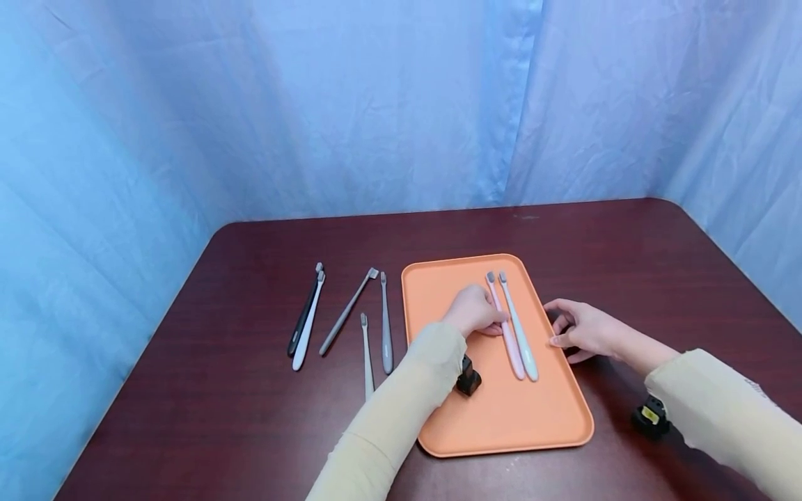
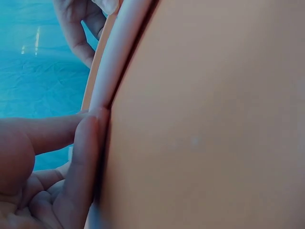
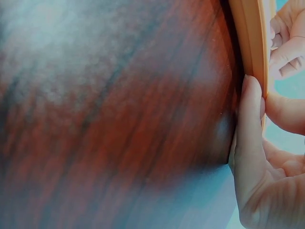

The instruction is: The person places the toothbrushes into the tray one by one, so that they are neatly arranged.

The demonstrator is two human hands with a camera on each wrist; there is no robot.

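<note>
An orange tray lies on the dark wooden table. A pink toothbrush and a pale blue toothbrush lie side by side on it, heads pointing away. My left hand is curled over the tray, and its fingertips pinch the pink toothbrush's handle. The left wrist view shows those fingertips pressed against the pale handle on the tray floor. My right hand rests on the table beside the tray's right rim with relaxed fingers. Its thumb touches the rim.
Several more toothbrushes lie on the table left of the tray: a black one, a white one and grey ones. Blue curtains close off the back and sides.
</note>
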